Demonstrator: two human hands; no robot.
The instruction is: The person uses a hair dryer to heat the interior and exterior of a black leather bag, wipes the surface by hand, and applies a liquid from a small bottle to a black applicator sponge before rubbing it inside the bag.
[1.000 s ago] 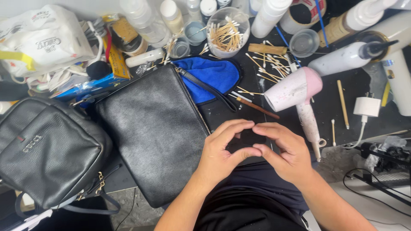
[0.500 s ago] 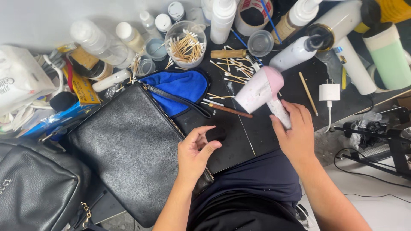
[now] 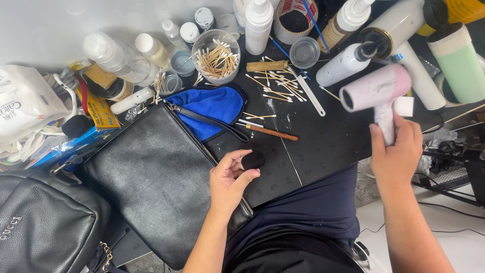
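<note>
The pouch (image 3: 161,177) lies left of the sponge (image 3: 253,160), hair dryer (image 3: 376,91) right, swab cup (image 3: 217,55) behind.

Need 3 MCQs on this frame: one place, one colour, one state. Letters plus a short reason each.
1. Where does the blue cloth lie?
A. Behind the black pouch, beside its strap
B. On the person's lap
C. Inside the cup of cotton swabs

2. What colour is the hair dryer body?
A. Green
B. Pink
C. Black

3. What is the left hand doing?
A. Lying flat and empty
B. Gripping the dryer handle
C. Pinching a small black sponge

Answers: 1 A, the cloth sits at the pouch's far edge. 2 B, its barrel is pale pink. 3 C, fingers close on the sponge, while the right hand grips the dryer.
</note>
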